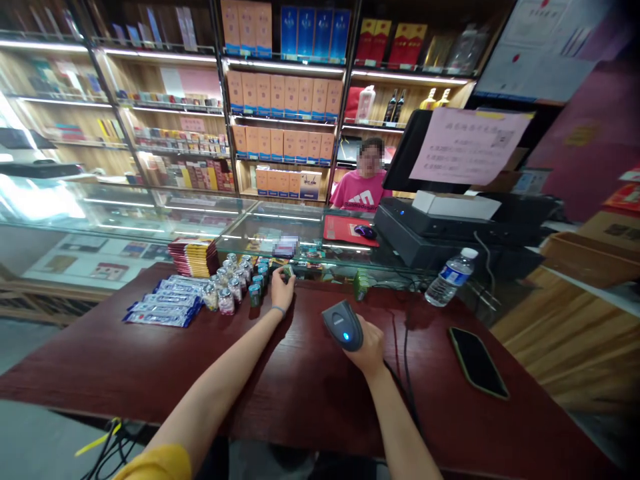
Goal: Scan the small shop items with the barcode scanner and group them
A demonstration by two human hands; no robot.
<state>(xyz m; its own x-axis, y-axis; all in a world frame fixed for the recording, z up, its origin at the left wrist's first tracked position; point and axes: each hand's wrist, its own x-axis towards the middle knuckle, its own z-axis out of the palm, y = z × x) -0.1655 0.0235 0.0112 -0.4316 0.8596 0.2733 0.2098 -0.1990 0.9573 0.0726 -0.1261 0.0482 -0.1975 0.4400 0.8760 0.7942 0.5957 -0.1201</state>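
My left hand (283, 292) is closed around a small greenish container (287, 273) near the far edge of the dark red table. Its fingers hide most of that container. My right hand (371, 345) grips a grey barcode scanner (344, 325) with a lit blue light, held above the table. Beside my left hand stands a row of small teal canisters (255, 295). Left of them are several small clear jars with silvery lids (227, 301). A small green packet bundle (361, 285) stands upright beyond the scanner.
Blue-and-white packets (163, 308) and a red-and-yellow stack (193, 258) lie left. To the right are a water bottle (451, 277) and a phone (479, 362). A monitor (407, 150) stands on the glass counter (240, 223); a person in pink (361, 190) sits behind it.
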